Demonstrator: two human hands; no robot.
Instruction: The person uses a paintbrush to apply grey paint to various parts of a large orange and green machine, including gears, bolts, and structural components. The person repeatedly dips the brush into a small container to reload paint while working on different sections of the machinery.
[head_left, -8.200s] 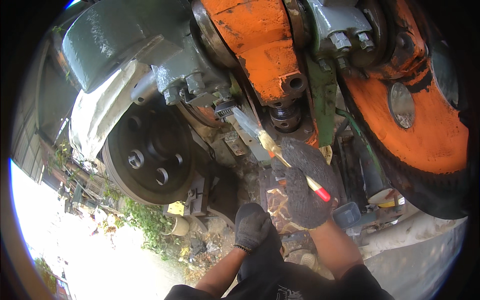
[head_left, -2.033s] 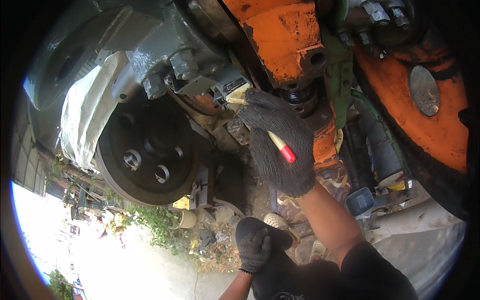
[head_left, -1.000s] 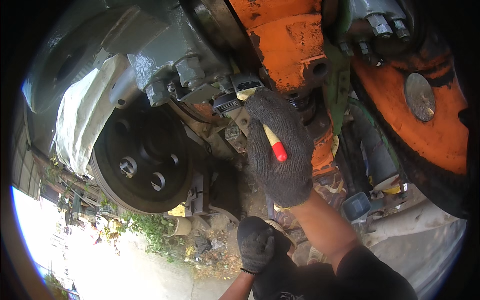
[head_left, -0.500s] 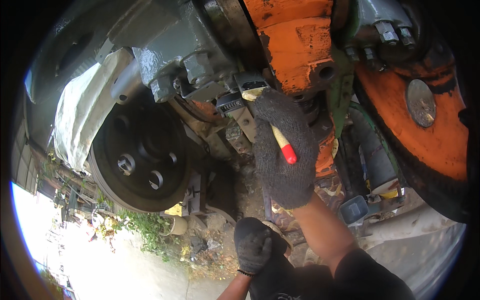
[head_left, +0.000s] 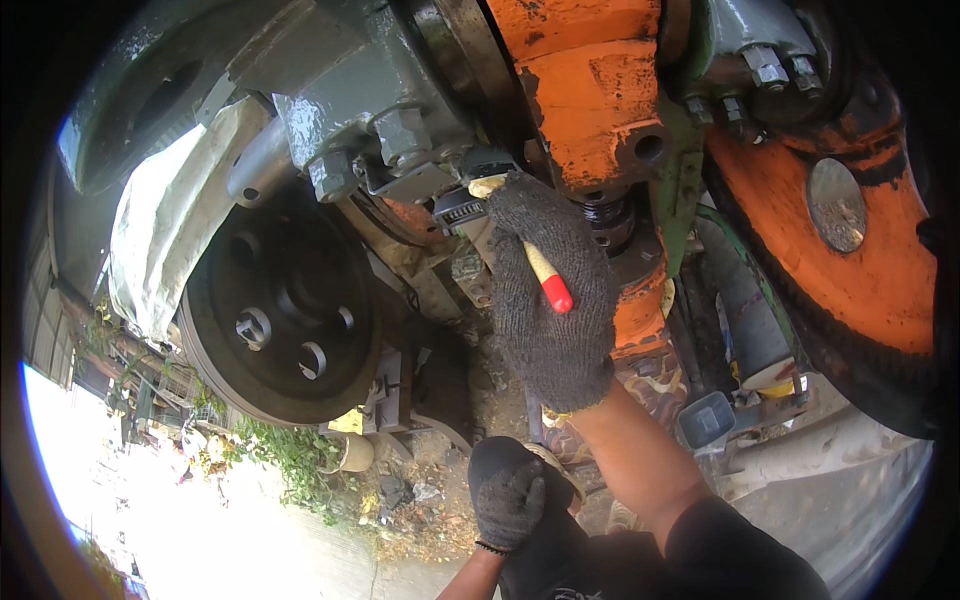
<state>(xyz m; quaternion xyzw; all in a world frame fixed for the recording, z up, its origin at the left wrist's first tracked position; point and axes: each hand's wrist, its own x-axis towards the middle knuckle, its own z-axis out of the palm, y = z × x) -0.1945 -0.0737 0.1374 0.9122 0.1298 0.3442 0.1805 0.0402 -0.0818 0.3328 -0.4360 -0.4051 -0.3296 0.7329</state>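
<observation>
My right hand [head_left: 553, 295], in a dark grey knit glove, is closed around a paintbrush [head_left: 548, 277] with a pale wooden handle tipped in red. The handle's end sticks out toward me below the fingers. Past the fingertips, the dark brush head lies against the underside of the grey machine housing [head_left: 350, 95], close to its big bolts [head_left: 402, 138]. Whether the bristles touch the metal is hard to see. Also gloved, my left hand [head_left: 508, 505] rests over my bent knee [head_left: 495, 455] with nothing visible in it.
Left of the brush stands a large dark pulley wheel [head_left: 280, 310] beneath a draped white sheet [head_left: 175, 220]. An orange machine column [head_left: 590, 95] and an orange wheel [head_left: 810, 230] rise on the right. A small grey tub [head_left: 707, 420] and a leafy plant [head_left: 290, 465] are lower down.
My right hand has shifted slightly left and up with the paintbrush, bringing the brush head nearer the bolts. The left hand stays on the knee.
</observation>
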